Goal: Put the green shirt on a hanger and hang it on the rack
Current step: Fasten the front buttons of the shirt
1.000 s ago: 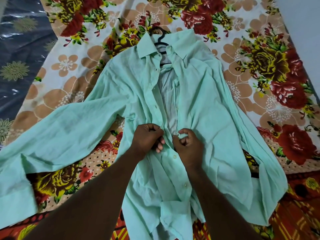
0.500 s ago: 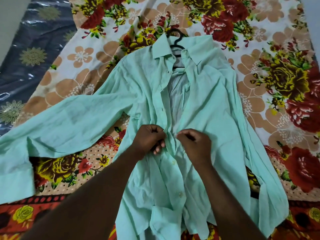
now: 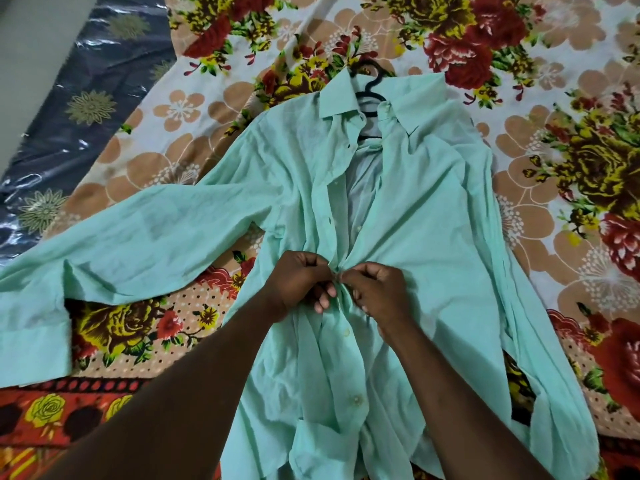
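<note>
Fingers (image 3: 322,301) of left hand (image 3: 299,284) and right hand (image 3: 381,292) curled in pinch on mid-front of green shirt (image 3: 433,237)

A flowered bedsheet (image 3: 194,109) carries the green shirt (image 3: 433,220), spread flat at centre, its hanger (image 3: 371,95) toward twelve o'clock. A shiny blue cover (image 3: 86,109) lies at ten o'clock.

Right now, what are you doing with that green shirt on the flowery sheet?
A person is buttoning the green shirt. The left hand and right hand pinch its two front edges together about halfway down. The shirt lies spread on a flowered sheet, with a black hanger inside the collar and its hook poking out. The top is open; no rack is in view.
</note>
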